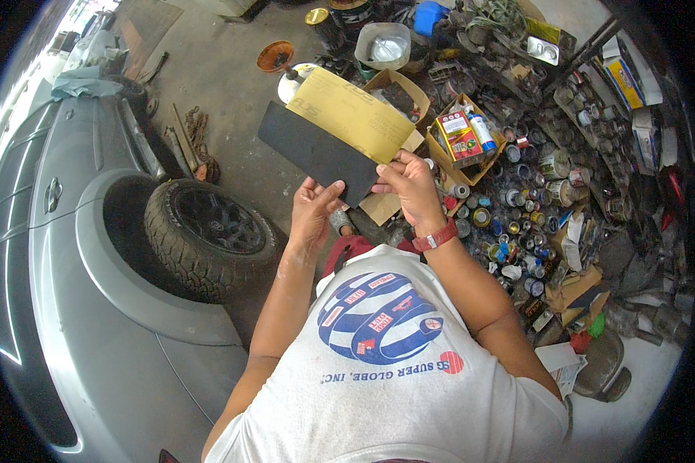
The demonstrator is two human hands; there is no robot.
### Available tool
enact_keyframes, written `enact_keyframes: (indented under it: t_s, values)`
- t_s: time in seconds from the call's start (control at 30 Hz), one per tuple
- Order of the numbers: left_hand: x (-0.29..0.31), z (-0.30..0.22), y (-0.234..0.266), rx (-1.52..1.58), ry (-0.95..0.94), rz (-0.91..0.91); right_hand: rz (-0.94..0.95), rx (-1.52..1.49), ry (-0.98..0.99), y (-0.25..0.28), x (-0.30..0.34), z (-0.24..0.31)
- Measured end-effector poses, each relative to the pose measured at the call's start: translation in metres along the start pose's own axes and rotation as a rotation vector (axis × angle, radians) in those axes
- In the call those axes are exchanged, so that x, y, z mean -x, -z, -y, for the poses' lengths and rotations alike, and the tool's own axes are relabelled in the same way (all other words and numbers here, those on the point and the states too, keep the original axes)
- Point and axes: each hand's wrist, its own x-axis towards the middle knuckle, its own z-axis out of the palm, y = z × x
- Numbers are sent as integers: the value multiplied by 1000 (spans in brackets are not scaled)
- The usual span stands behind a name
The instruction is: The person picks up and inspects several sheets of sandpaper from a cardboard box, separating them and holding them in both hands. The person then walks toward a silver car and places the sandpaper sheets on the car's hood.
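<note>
Both hands hold up sandpaper in front of me. One part shows a tan printed backing [354,113], and below it lies a dark, gritty face [316,148]. I cannot tell whether this is one folded sheet or two. My left hand [313,210] pinches the lower edge of the dark part between thumb and fingers. At the right end, my right hand [411,187] grips the corner where the tan and dark parts meet, thumb on top. A red wristband [435,234] circles my right wrist.
On the left stands a silver car [116,309] with a chunky tyre [201,239] turned outward. Many cans and jars [529,208] crowd the floor at right, around a cardboard box [483,166] holding a red-and-yellow tin [461,139]. An orange funnel [276,56] sits beyond the sandpaper.
</note>
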Motion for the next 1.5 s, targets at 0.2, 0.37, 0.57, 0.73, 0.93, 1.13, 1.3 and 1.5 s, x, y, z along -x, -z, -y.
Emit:
enact_keyframes:
  t_s: [0.2, 0.37, 0.57, 0.73, 0.93, 1.13, 1.3, 1.5]
  values:
    - [-4, 7, 6, -18, -23, -35, -3, 1, 3, 3, -1, -3]
    - [0, -4, -9, -93, -15, -78, -17, -24, -7, 3, -2, -4]
    - [-3, -3, -5, -60, -42, -15, -32, -43, 2, 2, -4, -2]
    - [-2, -8, -13, -100, -31, -36, -34, -30, -5, 0, -4, 2]
    - [-7, 4, 5, -49, 75, 106, -12, -29, 19, 3, -8, -2]
    - [-4, 15, 3, -112, 237, 174, -12, -47, 30, 5, -8, 0]
    - [-4, 13, -5, -130, 194, 184, -15, -51, 40, 6, -7, 2]
    - [-4, 9, -9, -182, 178, 177, -18, -70, 39, 9, -7, 4]
